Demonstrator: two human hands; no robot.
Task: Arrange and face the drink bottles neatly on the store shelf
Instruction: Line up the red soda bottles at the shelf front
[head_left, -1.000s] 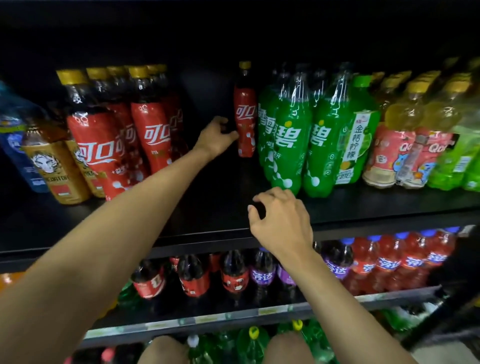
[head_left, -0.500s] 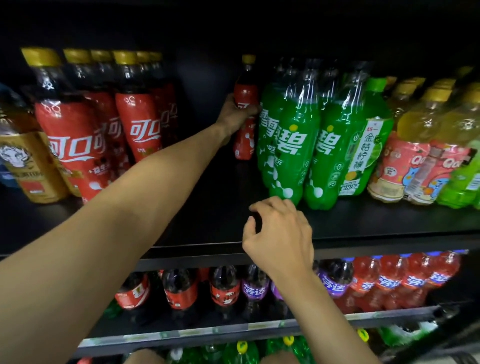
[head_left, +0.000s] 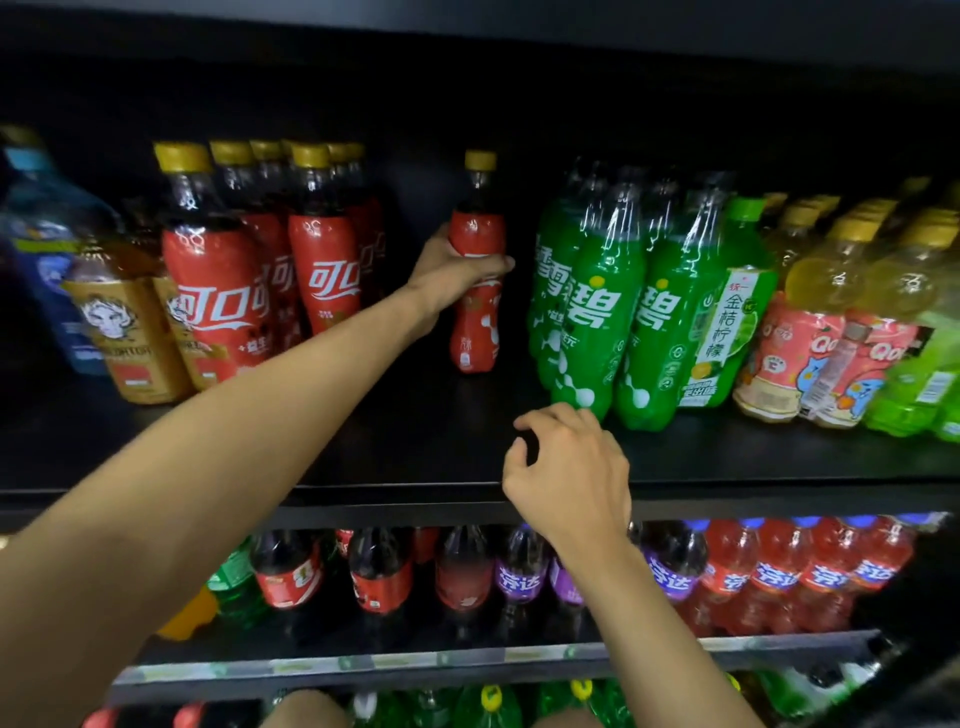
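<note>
A lone red cola bottle (head_left: 477, 322) with a gold cap stands upright deep on the black shelf (head_left: 415, 447). My left hand (head_left: 451, 270) reaches in and grips it round the middle of its label. To its left stands a group of red cola bottles (head_left: 218, 291) with gold caps. Green soda bottles (head_left: 597, 317) stand to its right. My right hand (head_left: 569, 470) hovers over the shelf's front edge with fingers curled, holding nothing that I can see.
Amber tea bottles (head_left: 117, 343) and a blue bottle (head_left: 47, 260) fill the far left. A green lemon drink (head_left: 727, 322) and yellow-capped juice bottles (head_left: 831, 332) fill the right. The lower shelf (head_left: 467, 662) holds cola, purple and red soda bottles.
My left hand has closed round the lone cola bottle, which it only touched a second ago. The right hand stays by the shelf edge. The view has dropped slightly.
</note>
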